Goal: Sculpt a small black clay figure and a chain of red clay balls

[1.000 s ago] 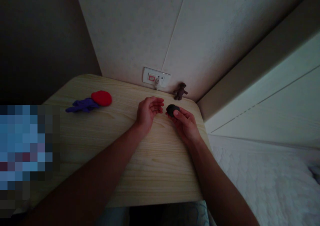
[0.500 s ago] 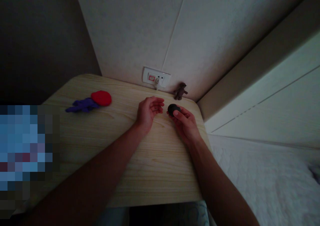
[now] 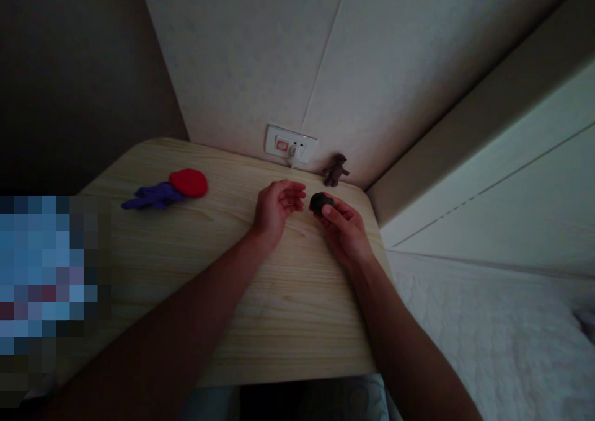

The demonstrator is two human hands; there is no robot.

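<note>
At the table [image 3: 297,322], right hand [image 3: 348,230] pinches a black lump [image 3: 319,203], left hand [image 3: 273,212] loosely cupped.

A red disc [image 3: 188,183] touches a crumpled purple piece [image 3: 155,196] at frame left on a pale wooden table [image 3: 288,322]. Right of centre, I see a small brown figure [image 3: 335,171] standing near a white wall socket [image 3: 289,139]; a white quilted cover [image 3: 483,340] spreads across the lower right.

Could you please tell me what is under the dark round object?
The right hand partly shows beneath the dark round object, with the wooden tabletop below. The object's underside and the hand's surface against it are covered.
</note>
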